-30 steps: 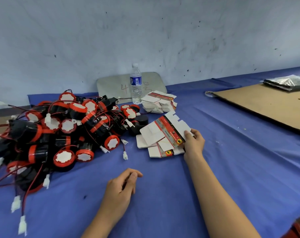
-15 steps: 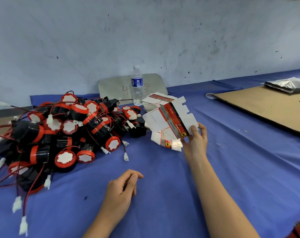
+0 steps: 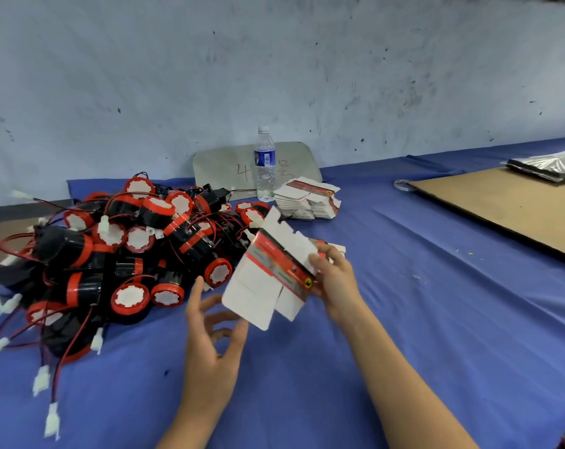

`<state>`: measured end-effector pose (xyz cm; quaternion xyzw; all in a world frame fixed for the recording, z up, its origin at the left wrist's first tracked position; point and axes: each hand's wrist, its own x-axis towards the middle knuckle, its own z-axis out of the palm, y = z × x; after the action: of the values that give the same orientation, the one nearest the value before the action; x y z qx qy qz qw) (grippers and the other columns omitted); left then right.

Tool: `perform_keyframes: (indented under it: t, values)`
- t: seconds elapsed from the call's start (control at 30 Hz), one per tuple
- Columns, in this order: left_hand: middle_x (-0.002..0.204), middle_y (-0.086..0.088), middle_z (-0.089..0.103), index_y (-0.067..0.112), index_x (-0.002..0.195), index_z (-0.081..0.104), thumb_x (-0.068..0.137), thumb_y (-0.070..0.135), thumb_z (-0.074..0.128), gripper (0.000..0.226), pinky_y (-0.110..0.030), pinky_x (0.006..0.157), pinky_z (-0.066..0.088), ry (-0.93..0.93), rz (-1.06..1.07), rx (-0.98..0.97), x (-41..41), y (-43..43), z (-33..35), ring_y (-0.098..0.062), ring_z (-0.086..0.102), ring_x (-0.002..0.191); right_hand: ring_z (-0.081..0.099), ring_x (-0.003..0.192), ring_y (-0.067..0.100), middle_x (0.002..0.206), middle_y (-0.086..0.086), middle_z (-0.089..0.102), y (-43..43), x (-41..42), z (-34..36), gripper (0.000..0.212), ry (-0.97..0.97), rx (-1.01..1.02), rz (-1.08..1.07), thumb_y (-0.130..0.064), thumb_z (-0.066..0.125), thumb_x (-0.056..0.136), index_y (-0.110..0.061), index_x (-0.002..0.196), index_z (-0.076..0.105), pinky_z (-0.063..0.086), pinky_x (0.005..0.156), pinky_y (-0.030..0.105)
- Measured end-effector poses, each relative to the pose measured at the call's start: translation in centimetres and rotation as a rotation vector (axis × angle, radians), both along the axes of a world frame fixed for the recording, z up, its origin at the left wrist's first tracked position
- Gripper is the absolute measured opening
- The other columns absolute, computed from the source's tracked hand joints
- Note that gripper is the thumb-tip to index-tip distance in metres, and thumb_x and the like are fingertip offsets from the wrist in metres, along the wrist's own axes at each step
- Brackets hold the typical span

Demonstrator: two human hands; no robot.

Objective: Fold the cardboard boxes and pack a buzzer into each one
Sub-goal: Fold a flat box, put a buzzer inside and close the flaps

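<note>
Just right of the buzzer pile [image 3: 129,247], the right hand [image 3: 336,283] pinches the right edge of a flat, unfolded cardboard box [image 3: 261,286], held tilted, while the left hand [image 3: 209,345], fingers spread wide, sits under its lower corner.

Matt card box blank [image 3: 268,280]; glossy plastic buzzers [image 3: 119,251]; blue cloth [image 3: 420,335].

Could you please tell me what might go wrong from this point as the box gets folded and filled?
1. The right hand pinches the flat box blank by one edge only, and the left hand is not yet on it, so it may slip or crease.
2. The buzzers lie in a pile, tangled by their wires; pulling one out could drag others along.
</note>
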<state>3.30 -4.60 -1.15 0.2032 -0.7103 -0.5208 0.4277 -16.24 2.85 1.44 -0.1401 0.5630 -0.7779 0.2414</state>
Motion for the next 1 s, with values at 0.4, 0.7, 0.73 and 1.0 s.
perform_keyframes:
  t: [0.4, 0.7, 0.73, 1.0]
  values:
    - [0.109, 0.026, 0.061, 0.070, 0.117, 0.034, 0.092, 0.007, 0.061, 0.073, -0.013, 0.064, 0.050, -0.110, 0.135, 0.027, 0.0, -0.7, -0.9, 0.006, 0.062, 0.094, 0.058, 0.067, 0.010, 0.083, -0.005, 0.059, -0.7, 2.3, 0.1, 0.025, 0.059, 0.163, 0.100, -0.010, 0.045, 0.099, -0.027, 0.087, 0.058, 0.049, 0.050, 0.021]
    - [0.117, 0.015, 0.065, 0.046, 0.129, 0.049, 0.084, 0.027, 0.073, 0.054, -0.032, 0.077, 0.049, -0.220, 0.283, -0.151, 0.3, -1.6, -1.4, -0.013, 0.059, 0.107, 0.060, 0.082, 0.011, 0.098, -0.004, 0.062, -1.1, 3.1, 0.7, 0.023, 0.225, 0.153, 0.136, -0.017, 0.047, 0.100, -0.034, 0.090, 0.058, 0.051, 0.063, 0.024]
    - [0.122, 0.016, 0.062, 0.046, 0.135, 0.045, 0.085, 0.031, 0.072, 0.059, -0.029, 0.077, 0.048, -0.225, 0.284, -0.185, 0.3, -1.5, -1.3, -0.010, 0.058, 0.110, 0.060, 0.086, 0.011, 0.104, -0.002, 0.061, -1.2, 3.4, 0.7, 0.018, 0.246, 0.162, 0.150, -0.020, 0.050, 0.099, -0.036, 0.093, 0.057, 0.050, 0.063, 0.021]
    - [0.116, 0.031, 0.049, 0.076, 0.132, 0.005, 0.088, 0.041, 0.058, 0.078, -0.012, 0.057, 0.036, -0.261, 0.300, -0.379, 0.7, -0.5, -0.3, 0.009, 0.049, 0.087, 0.055, 0.122, 0.017, 0.142, -0.007, 0.045, -1.8, 5.2, 0.1, 0.091, 0.214, 0.005, 0.288, -0.048, 0.065, 0.072, -0.053, 0.145, 0.010, 0.051, 0.095, 0.036]
